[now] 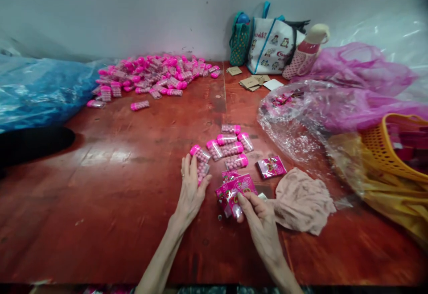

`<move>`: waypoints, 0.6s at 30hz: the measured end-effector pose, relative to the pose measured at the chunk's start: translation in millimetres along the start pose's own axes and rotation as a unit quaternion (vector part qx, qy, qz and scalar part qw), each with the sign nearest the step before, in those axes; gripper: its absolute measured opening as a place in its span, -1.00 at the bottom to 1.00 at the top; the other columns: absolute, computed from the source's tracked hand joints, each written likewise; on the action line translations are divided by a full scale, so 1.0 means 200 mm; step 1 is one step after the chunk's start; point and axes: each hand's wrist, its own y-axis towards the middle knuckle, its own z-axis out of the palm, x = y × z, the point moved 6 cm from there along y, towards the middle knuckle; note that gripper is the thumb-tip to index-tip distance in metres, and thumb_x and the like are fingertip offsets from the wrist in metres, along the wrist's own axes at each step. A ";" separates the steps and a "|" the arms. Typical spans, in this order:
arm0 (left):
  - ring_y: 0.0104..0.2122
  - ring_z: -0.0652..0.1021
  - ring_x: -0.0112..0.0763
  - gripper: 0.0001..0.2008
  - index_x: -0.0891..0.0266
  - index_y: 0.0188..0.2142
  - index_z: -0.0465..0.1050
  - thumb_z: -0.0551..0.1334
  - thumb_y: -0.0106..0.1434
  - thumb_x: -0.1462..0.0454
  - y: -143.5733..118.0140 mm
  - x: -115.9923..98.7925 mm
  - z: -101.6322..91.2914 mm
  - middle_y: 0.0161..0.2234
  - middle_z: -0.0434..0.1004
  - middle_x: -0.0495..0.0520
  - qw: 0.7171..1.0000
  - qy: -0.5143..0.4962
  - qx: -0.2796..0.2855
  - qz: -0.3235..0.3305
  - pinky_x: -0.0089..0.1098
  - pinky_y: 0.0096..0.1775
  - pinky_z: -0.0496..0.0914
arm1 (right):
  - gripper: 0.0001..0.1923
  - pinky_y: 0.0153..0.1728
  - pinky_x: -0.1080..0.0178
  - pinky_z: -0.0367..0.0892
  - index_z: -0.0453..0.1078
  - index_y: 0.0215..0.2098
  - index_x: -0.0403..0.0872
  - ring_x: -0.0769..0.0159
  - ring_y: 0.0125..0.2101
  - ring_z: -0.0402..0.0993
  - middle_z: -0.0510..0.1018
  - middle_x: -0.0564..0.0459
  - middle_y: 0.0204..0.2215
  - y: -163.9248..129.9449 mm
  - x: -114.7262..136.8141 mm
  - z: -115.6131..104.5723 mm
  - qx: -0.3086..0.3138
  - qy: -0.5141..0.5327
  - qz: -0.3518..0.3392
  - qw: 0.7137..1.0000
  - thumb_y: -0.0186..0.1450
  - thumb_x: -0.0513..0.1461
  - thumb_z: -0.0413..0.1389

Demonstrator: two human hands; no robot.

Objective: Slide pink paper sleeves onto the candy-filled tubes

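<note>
On table (133, 160) | left hand (191, 187) grips capsule (200, 162) | right hand (259, 216) pinches packet (236, 191) | cloth (301, 200) beside

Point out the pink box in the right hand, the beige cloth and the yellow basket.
pink box (238, 187), head view, on its printed top face.
beige cloth (302, 201), head view, on the middle of its crumpled folds.
yellow basket (384, 149), head view, on its woven near wall.
</note>
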 end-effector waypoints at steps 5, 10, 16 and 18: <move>0.02 0.38 -0.18 -0.64 0.27 -0.08 0.40 0.07 0.25 0.11 -0.11 -0.09 -0.08 0.00 0.39 0.22 0.985 -0.148 -0.054 -0.074 -0.20 0.07 0.19 | -0.72 -0.47 0.34 0.22 0.40 -0.46 -0.09 0.35 -0.53 0.34 0.43 0.13 -0.59 -0.02 0.04 0.03 -0.001 -0.011 -0.017 1.000 0.31 -0.13 -0.01; -0.39 0.52 -0.30 -0.72 0.32 -0.31 0.52 0.26 0.09 0.13 -0.16 -0.16 -0.04 -0.42 0.55 0.09 0.929 -0.316 0.071 -0.178 -0.37 -0.31 0.38 | -0.85 -0.40 0.29 0.26 0.47 -0.40 -0.08 0.31 -0.46 0.35 0.47 0.07 -0.51 -0.04 0.10 0.06 0.002 -0.048 -0.082 0.995 0.25 -0.23 0.07; -0.54 0.32 -0.52 -0.83 0.29 -0.61 0.44 0.31 0.04 0.28 -0.17 -0.19 -0.01 -0.62 0.32 -0.09 0.921 -0.338 0.042 -0.188 -0.49 -0.45 0.22 | -0.90 -0.31 0.27 0.31 0.47 -0.30 -0.06 0.29 -0.37 0.41 0.52 0.04 -0.41 -0.04 0.13 0.07 -0.005 -0.055 -0.093 0.994 0.20 -0.27 0.15; -0.56 0.29 -0.54 -0.81 0.29 -0.62 0.41 0.32 0.04 0.28 -0.18 -0.18 -0.01 -0.63 0.30 -0.11 0.919 -0.341 0.027 -0.194 -0.50 -0.47 0.20 | -0.81 -0.26 0.26 0.33 0.46 -0.23 -0.06 0.26 -0.31 0.43 0.54 0.03 -0.34 -0.04 0.11 0.08 0.017 -0.024 -0.047 0.998 0.16 -0.21 0.19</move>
